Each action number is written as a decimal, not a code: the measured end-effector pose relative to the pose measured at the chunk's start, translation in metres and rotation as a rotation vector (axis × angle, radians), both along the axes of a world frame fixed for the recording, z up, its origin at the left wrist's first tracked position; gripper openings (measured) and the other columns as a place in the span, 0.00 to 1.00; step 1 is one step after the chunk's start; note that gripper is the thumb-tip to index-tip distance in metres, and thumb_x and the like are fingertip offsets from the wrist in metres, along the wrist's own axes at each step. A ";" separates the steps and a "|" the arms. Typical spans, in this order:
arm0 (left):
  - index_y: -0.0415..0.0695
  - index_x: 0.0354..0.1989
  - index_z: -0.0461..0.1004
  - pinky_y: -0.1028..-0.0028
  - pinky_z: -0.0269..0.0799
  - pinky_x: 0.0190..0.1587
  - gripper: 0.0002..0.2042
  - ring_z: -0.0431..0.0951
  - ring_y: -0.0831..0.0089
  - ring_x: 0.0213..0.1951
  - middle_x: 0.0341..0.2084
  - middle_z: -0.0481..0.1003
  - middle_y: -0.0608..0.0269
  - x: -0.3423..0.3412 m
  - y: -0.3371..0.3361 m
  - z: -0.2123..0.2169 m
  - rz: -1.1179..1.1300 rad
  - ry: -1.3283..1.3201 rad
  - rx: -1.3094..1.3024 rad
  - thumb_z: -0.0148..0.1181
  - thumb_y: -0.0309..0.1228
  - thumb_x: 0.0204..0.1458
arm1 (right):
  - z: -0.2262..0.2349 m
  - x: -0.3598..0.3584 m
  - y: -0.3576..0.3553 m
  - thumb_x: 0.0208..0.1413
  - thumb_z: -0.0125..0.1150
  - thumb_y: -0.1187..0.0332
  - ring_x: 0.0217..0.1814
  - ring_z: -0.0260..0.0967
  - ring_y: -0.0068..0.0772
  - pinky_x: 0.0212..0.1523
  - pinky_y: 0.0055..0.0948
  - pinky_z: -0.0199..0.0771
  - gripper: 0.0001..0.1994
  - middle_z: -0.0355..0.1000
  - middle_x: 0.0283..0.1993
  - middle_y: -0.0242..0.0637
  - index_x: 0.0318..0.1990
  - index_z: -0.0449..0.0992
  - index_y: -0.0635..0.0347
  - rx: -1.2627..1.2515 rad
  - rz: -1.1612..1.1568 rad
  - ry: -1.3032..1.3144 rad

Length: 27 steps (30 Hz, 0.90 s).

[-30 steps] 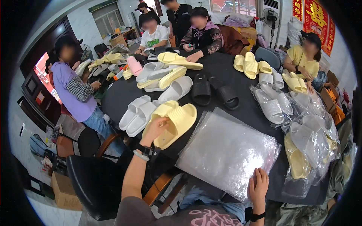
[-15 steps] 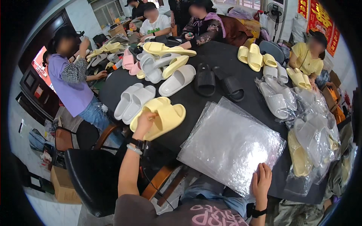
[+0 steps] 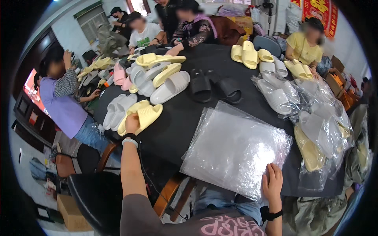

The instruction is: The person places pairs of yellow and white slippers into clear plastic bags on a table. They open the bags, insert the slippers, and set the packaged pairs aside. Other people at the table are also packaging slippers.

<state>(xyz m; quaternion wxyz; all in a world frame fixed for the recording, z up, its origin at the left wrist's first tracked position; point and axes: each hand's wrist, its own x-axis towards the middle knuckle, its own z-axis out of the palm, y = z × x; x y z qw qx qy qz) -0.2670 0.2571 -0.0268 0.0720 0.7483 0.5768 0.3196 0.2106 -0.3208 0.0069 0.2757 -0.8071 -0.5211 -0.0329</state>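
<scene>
1. Black-topped table (image 3: 169, 126) – shared work surface. One person in a purple vest (image 3: 65, 106) stands at its left; four more are visible at the back.
2. Light grey slippers (image 3: 114, 112): quantity two. They lie side by side near the left edge.
3. Yellow slippers (image 3: 149, 120): quantity two, overlapping, just right of the grey two. The left hand (image 3: 132, 123) is closed on the near one at its foot opening; part of the fingers is hidden inside.
4. Step in hand, as judged: the left hand positions the yellow slippers while the right hand steadies the bags. Any further move of the yellow two calls for keeping both together, away from the grey ones.
5. Mixed slipper pile (image 3: 171, 87), farther back: two pink slippers, plus yellow and grey. Overlap prevents a full count.
6. Black slippers (image 3: 201, 86): quantity two, right of the pile.
7. Clear plastic bags (image 3: 232, 145): one flat stack at the near edge; number of layers cannot be told. The right hand (image 3: 272, 183) rests on its right corner – open, fingers extended, gripping nothing.
8. Loose slippers (image 3: 249, 57), far right: apparently five yellow, two grey.
9. Bagged slippers (image 3: 309, 147), right edge: grey and yellow, heaped; exact count obscured. One person in a yellow shirt (image 3: 305, 47) sits beyond.
</scene>
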 end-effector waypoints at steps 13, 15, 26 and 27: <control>0.36 0.58 0.69 0.59 0.55 0.68 0.27 0.60 0.46 0.65 0.62 0.63 0.39 0.019 -0.063 0.002 -0.101 0.043 0.044 0.62 0.20 0.44 | 0.004 0.001 -0.003 0.55 0.60 0.66 0.63 0.62 0.52 0.63 0.45 0.62 0.22 0.67 0.59 0.48 0.57 0.71 0.61 0.013 -0.042 -0.011; 0.36 0.66 0.59 0.61 0.52 0.69 0.32 0.56 0.50 0.69 0.67 0.57 0.40 0.059 -0.125 0.016 -0.145 -0.003 0.017 0.62 0.27 0.52 | 0.006 0.002 -0.006 0.53 0.61 0.68 0.64 0.62 0.52 0.63 0.45 0.62 0.23 0.67 0.60 0.48 0.58 0.71 0.59 0.033 -0.033 0.032; 0.33 0.64 0.60 0.56 0.52 0.69 0.30 0.60 0.46 0.66 0.64 0.62 0.39 0.189 -0.319 0.038 -0.552 0.115 -0.214 0.59 0.38 0.57 | 0.019 0.036 -0.029 0.59 0.58 0.64 0.75 0.49 0.54 0.71 0.47 0.47 0.31 0.56 0.71 0.51 0.69 0.59 0.60 0.036 -0.257 0.139; 0.34 0.64 0.61 0.55 0.51 0.69 0.30 0.60 0.47 0.66 0.63 0.63 0.40 0.187 -0.326 0.037 -0.535 0.122 -0.204 0.59 0.38 0.57 | 0.015 0.041 -0.032 0.61 0.56 0.60 0.75 0.47 0.54 0.72 0.48 0.45 0.33 0.55 0.71 0.51 0.70 0.54 0.62 -0.025 -0.227 0.217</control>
